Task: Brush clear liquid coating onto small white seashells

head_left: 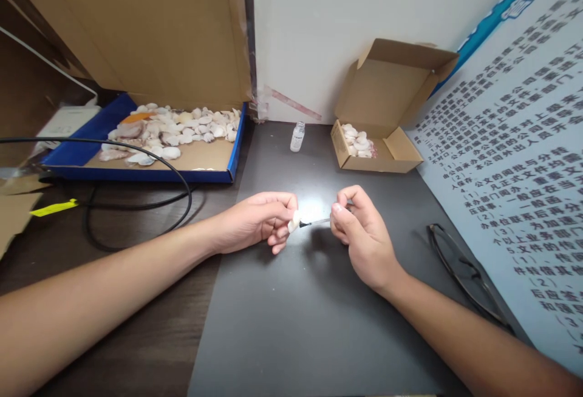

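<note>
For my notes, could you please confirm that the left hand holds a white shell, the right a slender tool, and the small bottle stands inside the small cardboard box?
Not quite: in the head view, the small bottle stands on the grey surface, outside the small cardboard box. The left hand does hold a white shell, the right hand a slender tool.

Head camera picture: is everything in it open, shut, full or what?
Left hand: pinching a shell.
Right hand: gripping a dark-tipped tool.
Bottle: upright, no cap visible.
Small box: lid open, part-filled with shells.
Blue tray: part-filled with more shells.
Glasses: lying down.
Cable: looped.
</note>
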